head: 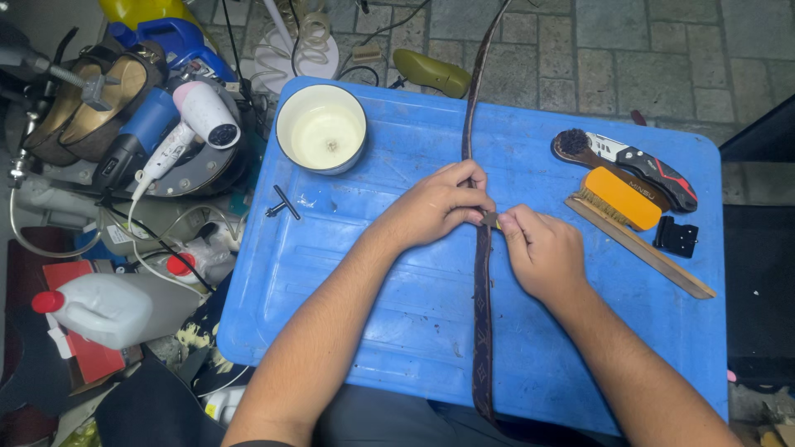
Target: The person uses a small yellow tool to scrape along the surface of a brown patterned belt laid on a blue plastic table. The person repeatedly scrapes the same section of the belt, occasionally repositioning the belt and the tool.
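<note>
Dark, limp strap, laid near-to-far across the blue tabletop, is pinched by both hands, left hand and right hand, at a small metal piece, and is judged light, best gripped by its edges.

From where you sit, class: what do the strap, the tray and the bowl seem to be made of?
Strap: probably leather or a coated fabric, dark brown, matt, patterned. Tray: moulded blue plastic, scuffed and ribbed. Bowl: looks like glossy cream ceramic or enamel.
</note>
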